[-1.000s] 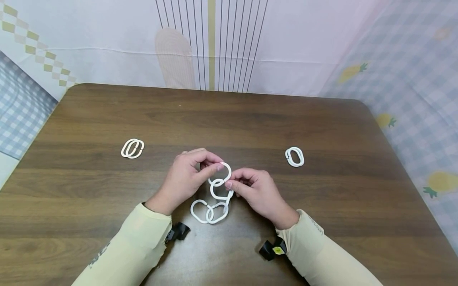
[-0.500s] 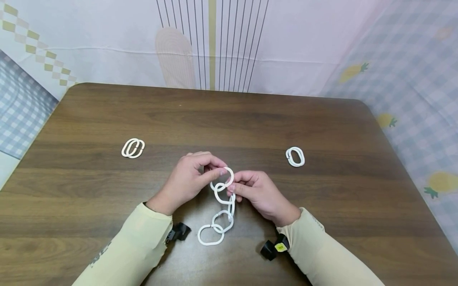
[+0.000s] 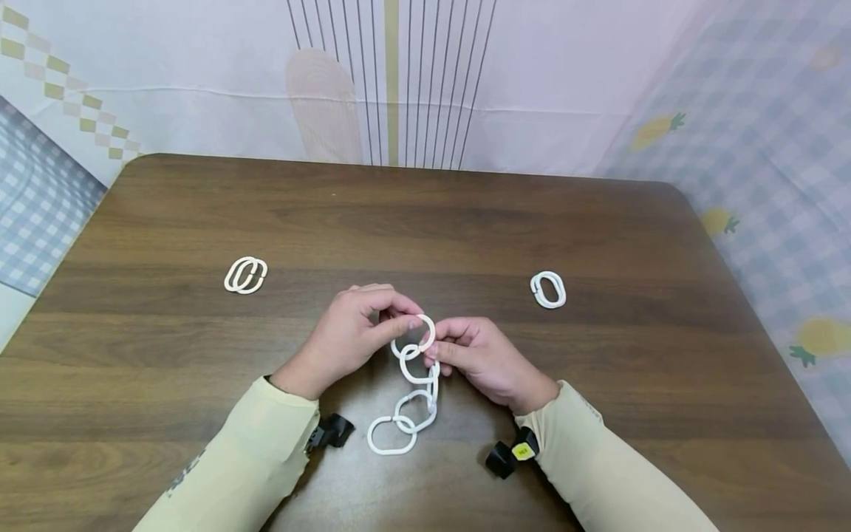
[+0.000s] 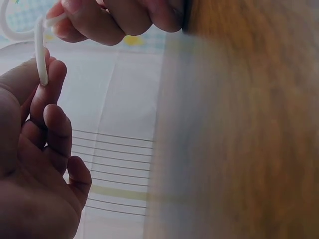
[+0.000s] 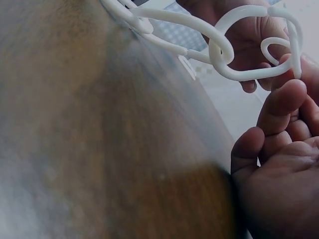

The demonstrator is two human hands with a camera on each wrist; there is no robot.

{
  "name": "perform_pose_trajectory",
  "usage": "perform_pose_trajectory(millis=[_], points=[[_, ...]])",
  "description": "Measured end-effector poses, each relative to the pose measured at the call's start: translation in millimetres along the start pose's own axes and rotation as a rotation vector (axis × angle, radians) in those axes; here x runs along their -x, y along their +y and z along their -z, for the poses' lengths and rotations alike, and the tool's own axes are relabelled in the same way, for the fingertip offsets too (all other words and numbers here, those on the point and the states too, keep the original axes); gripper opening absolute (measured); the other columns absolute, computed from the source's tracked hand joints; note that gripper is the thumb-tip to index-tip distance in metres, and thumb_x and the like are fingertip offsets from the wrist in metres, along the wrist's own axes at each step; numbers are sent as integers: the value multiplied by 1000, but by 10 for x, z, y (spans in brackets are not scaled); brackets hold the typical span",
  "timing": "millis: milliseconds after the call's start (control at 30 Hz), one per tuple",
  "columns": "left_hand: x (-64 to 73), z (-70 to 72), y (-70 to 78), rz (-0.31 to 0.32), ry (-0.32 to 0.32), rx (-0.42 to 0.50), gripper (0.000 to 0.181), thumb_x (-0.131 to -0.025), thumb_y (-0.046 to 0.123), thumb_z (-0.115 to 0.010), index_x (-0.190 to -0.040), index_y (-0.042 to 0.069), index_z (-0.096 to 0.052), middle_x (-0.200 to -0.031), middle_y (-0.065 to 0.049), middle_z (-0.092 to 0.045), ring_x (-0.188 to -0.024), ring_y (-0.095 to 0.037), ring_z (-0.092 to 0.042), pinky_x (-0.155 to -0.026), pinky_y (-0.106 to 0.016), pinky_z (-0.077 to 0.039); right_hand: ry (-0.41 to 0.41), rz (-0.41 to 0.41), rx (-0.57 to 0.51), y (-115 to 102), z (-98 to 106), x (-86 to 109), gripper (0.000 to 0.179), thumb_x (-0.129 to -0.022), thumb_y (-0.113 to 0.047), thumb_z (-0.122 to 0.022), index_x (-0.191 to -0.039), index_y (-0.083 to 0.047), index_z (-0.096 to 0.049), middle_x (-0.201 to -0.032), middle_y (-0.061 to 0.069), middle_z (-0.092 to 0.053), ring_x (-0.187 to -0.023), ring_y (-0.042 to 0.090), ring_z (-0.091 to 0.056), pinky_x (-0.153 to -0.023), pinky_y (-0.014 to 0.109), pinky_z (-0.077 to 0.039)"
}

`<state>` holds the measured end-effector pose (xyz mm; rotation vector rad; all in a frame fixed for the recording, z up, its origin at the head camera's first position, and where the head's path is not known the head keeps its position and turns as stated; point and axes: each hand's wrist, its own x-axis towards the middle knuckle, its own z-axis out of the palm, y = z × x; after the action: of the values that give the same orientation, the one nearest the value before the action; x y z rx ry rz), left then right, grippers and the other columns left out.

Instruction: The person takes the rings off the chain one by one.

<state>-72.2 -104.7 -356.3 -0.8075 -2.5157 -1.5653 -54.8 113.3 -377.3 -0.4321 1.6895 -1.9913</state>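
Thumb and fingers of my left hand (image 3: pixel 346 329) pinch the top white plastic chain link (image 3: pixel 433 332), held over the middle of the table. Just to its right, my right hand (image 3: pixel 488 362) pinches the links close to where the top one joins the second link (image 3: pixel 402 363). From there the chain hangs down, and its lowest link (image 3: pixel 392 451) lies nearest me. In the right wrist view, several joined links (image 5: pixel 174 17) run off to the upper left. The left wrist view shows the pinched link (image 4: pixel 41 55) upright between thumb and forefinger.
Two overlapping white links (image 3: pixel 229 281) lie on the brown wooden table (image 3: pixel 425 214) at the left. Another small stack of links (image 3: pixel 562 290) lies at the right. Printed cloth (image 3: pixel 545 66) hangs behind the table's far edge.
Both hands have shifted slightly toward me, the left also a little rightward. The bunched lower part of the chain has straightened out and dropped toward me. Over the last half second little moves.
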Motion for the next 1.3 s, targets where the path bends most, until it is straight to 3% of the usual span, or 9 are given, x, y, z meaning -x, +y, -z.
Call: perform_pose_trajectory(millis=[200,333,567,767,900,1100,1300], points=[[10,-10,-14,10,22,9,7,-88,20,-79,-94,18,-79,-85,13,-70,-76,-7,-58,-77,-40,-44,23,-25,-27,-12,10,-7,17,-92,4,-66,-91,-12,-72,-77,1,-68,-65,7,-53,-61,18,-45],[9,-10,-19,5,18,-7,6,-88,21,-79,-94,19,-79,-84,15,-70,-75,-6,-58,-80,-38,-40,20,-26,2,-10,17,-7,3,-91,1,-69,-92,0,-70,-76,1,-68,-64,7,-53,-61,18,-45],[1,-8,-22,-10,-1,-9,6,-88,20,-79,-94,19,-79,-82,15,-69,-75,-4,-59,-81,-35,-38,-1,-41,80,-25,34,3,16,-91,0,-69,-95,15,-65,-75,-1,-68,-65,8,-55,-61,19,-46],[-4,44,-42,28,57,-17,6,-87,17,-79,-93,16,-79,-82,11,-67,-72,-9,-55,-67,-31,-45,-2,-64,178,-39,9,9,16,-91,1,-68,-98,16,-66,-75,-4,-68,-66,6,-57,-61,20,-48],[3,63,-60,46,68,-21,5,-88,19,-79,-93,18,-79,-82,12,-67,-72,-10,-55,-68,-33,-45,19,-68,180,-52,-13,3,16,-92,3,-66,-99,18,-65,-77,-3,-69,-67,6,-58,-62,19,-48],[18,66,-89,70,90,18,5,-89,16,-78,-93,15,-79,-85,8,-69,-74,-11,-57,-68,-26,-45,26,-37,212,-27,-6,-13,14,-92,1,-68,-97,15,-67,-79,-2,-69,-68,7,-58,-63,20,-49],[14,82,-103,95,103,32,5,-89,15,-78,-94,13,-78,-85,6,-70,-74,-12,-58,-68,-25,-45,89,-24,225,-17,1,-14,12,-91,-1,-70,-97,10,-69,-79,0,-70,-68,8,-58,-63,21,-49]])
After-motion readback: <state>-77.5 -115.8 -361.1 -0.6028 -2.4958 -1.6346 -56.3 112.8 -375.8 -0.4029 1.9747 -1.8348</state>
